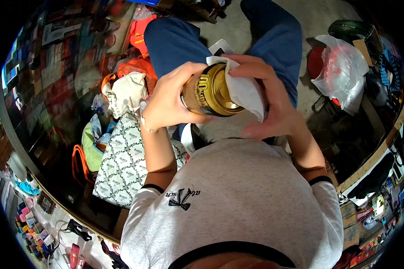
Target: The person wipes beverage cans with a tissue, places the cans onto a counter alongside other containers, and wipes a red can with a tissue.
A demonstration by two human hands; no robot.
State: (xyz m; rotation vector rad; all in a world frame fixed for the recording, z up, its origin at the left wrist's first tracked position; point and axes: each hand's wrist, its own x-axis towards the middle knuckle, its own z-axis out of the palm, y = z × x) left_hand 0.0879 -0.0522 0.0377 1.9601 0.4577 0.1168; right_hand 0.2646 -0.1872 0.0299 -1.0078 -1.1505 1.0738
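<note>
At twelve o'clock, the left hand (168, 96) wraps a gold-and-brown cylindrical metal can (199, 92), likely stiff, slick, best held round its body; at three o'clock on it, the right hand (276, 98) clasps soft, tearable white tissue (244, 89).

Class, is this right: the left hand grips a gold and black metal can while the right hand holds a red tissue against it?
Wrong colour: the head view shows the right hand holding a white tissue against the can. The rest stands.
</note>
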